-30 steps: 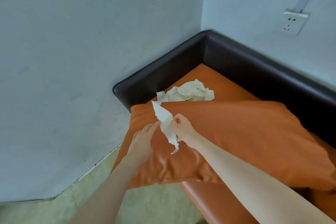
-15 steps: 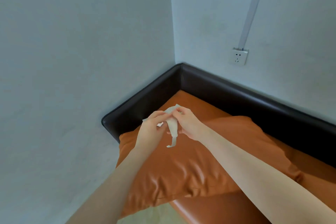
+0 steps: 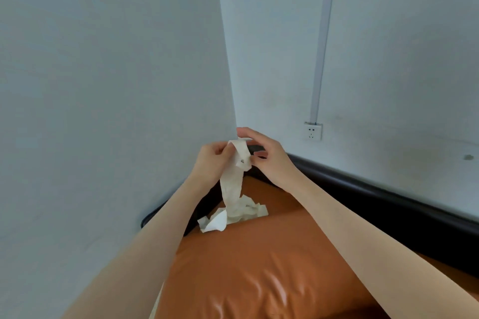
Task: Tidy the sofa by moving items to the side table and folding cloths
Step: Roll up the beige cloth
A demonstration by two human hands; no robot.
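Fingers of our left hand (image 3: 211, 160) and right hand (image 3: 269, 156) pinch the top of a pale cloth strip (image 3: 233, 184), whose crumpled lower end lies on the orange sofa seat (image 3: 280, 217) behind the orange cushion (image 3: 246, 267). We see the dark backrest (image 3: 375, 197) meeting grey walls (image 3: 103, 85), with a socket (image 3: 313, 131) above it

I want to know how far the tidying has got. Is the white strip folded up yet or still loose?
Still loose: the white strip hangs from both hands, its lower end crumpled on the orange cushion.
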